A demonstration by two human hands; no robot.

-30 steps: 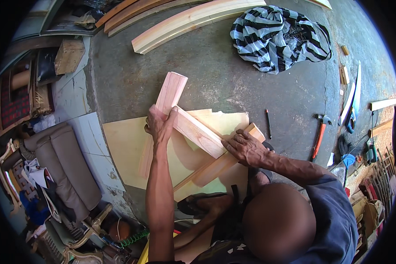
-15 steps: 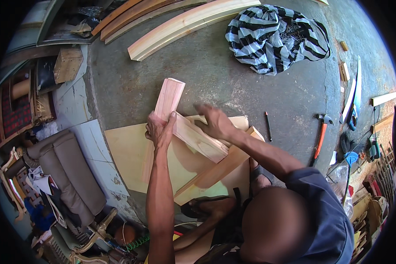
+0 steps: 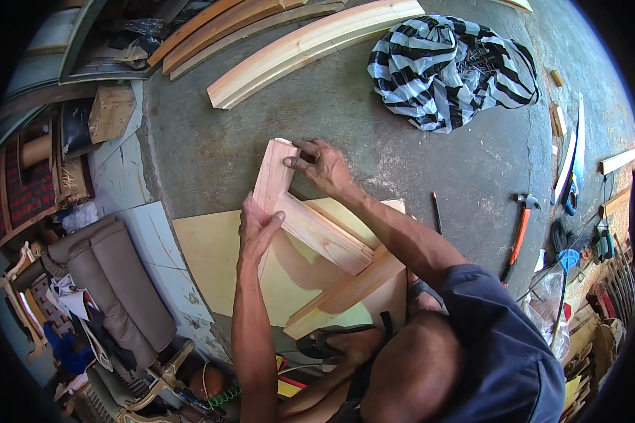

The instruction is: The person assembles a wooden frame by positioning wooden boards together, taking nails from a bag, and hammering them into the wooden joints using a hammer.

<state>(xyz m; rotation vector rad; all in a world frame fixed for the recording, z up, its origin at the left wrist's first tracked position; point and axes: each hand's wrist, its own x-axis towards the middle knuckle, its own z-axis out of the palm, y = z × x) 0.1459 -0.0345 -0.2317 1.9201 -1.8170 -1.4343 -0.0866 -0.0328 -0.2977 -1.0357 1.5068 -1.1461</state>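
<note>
A pinkish wooden board slants up from the plywood sheet, with a shorter pale board meeting its side at an angle. My left hand is wrapped round the slanting board close to this joint, thumb on the upper face. At the board's far end, my right hand grips its right edge between thumb and fingers. Below the joined pieces, another timber lies diagonally over the sheet, near my foot. My left hand hides part of the slanting board's lower stretch.
A curved pale timber lies at the back beside darker strips. A striped plastic bag holding nails sits back right. To the right are a pencil, an orange-handled hammer and a handsaw. Brown cushions stand left.
My right hand has moved up and left from above the shorter board to the slanting board's far end, and now grips it. The left hand keeps its hold near the joint.
</note>
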